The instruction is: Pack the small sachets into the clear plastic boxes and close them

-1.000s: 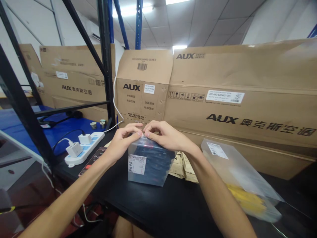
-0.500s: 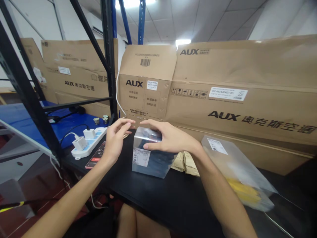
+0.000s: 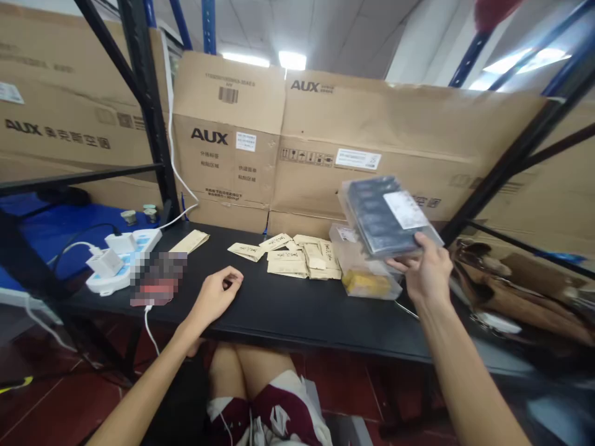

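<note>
2 hands apart; left hand (image 3: pixel 214 294) rests on black table (image 3: pixel 288 316); right hand (image 3: pixel 430 269) grips bagged package (image 3: pixel 383 217).

- "AUX" in black, with "分拣标签" and "粘贴区域" below it, on the centre carton (image 3: pixel 204 164), upper middle of the frame
- "AUX" on the top flap of the wide carton (image 3: pixel 395 130), upper middle
- "AUX 奥克斯空调" on the left carton (image 3: pixel 69 105), upper left
- White label on the bagged packet (image 3: pixel 379 214), right of centre: too small to read
</note>
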The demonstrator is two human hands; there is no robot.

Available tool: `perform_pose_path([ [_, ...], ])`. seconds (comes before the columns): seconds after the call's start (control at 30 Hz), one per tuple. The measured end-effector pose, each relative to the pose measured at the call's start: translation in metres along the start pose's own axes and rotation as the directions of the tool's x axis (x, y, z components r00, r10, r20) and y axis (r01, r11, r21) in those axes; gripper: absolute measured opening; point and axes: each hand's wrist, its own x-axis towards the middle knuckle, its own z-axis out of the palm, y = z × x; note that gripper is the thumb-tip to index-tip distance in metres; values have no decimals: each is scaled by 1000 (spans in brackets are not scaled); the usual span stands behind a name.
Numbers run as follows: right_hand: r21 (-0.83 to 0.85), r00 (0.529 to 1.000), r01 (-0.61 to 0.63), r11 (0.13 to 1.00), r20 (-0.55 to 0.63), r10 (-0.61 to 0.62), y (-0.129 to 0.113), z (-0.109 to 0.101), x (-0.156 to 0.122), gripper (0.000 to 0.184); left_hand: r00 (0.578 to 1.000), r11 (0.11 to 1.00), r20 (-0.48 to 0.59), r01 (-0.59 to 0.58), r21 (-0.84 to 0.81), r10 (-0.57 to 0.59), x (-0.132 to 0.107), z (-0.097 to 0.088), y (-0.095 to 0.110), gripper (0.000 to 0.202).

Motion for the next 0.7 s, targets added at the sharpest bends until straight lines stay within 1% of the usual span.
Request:
perform_pose_path([
  [0.03, -20, 999, -38, 999, -33, 38, 7, -8, -5, 50, 1000, 999, 0, -21, 35, 21, 0, 0, 0, 15],
  [0.1, -152, 997, -74, 986, 21, 78, 19, -19, -13, 53, 998, 993, 8, -68, 98, 68, -2, 0, -1, 14],
  [0.13, -257, 995, -65, 964, 57, 82, 24, -23, -15, 53, 996, 988, 14, -91, 123, 89, -3, 0, -1, 14],
  [0.17, -378, 994, -35, 925, 85, 73, 29, -28, -15, 54, 994, 984, 23, -109, 142, 107, -4, 0, -1, 14],
  [0.2, -496, 995, 12, 868, 95, 40, 33, -35, -14, 56, 992, 980, 32, -125, 156, 121, -6, 0, -1, 14],
  [0.23, -594, 995, 76, 801, 91, -26, 36, -42, -12, 56, 990, 976, 40, -137, 166, 133, -6, 0, -1, 14],
  [0.27, -668, 988, 150, 729, 82, -128, 40, -51, -8, 54, 989, 973, 46, -148, 176, 142, -7, 1, 0, 14],
  [0.3, -720, 965, 223, 657, 70, -252, 43, -62, -4, 50, 987, 970, 48, -158, 186, 152, -8, 1, 2, 14],
  [0.33, -757, 928, 280, 590, 58, -367, 47, -73, 0, 44, 986, 966, 49, -168, 198, 161, -8, 1, 4, 14],
  [0.37, -794, 890, 312, 522, 52, -453, 51, -84, 5, 41, 984, 961, 49, -179, 211, 172, -8, 1, 5, 14],
  [0.4, -840, 874, 301, 452, 52, -484, 56, -94, 9, 41, 982, 956, 52, -190, 224, 183, -8, 2, 6, 14],
  [0.43, -892, 895, 248, 378, 61, -441, 62, -103, 13, 45, 980, 950, 58, -201, 238, 193, -7, 2, 7, 14],
  [0.5, -969, 972, 113, 219, 62, -227, 75, -114, 20, 61, 976, 937, 71, -218, 272, 206, -7, 2, 7, 15],
  [0.53, -987, 993, 65, 147, 49, -108, 81, -116, 23, 69, 975, 931, 76, -222, 290, 209, -7, 1, 7, 16],
  [0.57, -995, 999, 38, 94, 37, -12, 86, -116, 25, 73, 975, 925, 79, -224, 307, 210, -7, 0, 6, 16],
  [0.6, -998, 998, 25, 62, 28, 52, 90, -115, 29, 74, 974, 920, 81, -224, 320, 209, -8, 0, 7, 16],
  [0.63, -999, 996, 19, 48, 23, 86, 92, -113, 32, 72, 974, 919, 85, -228, 322, 212, -10, 1, 8, 16],
  [0.7, -1000, 994, -9, 29, -6, 106, 92, -109, 42, 73, 969, 926, 96, -248, 285, 230, -16, 8, 18, 14],
])
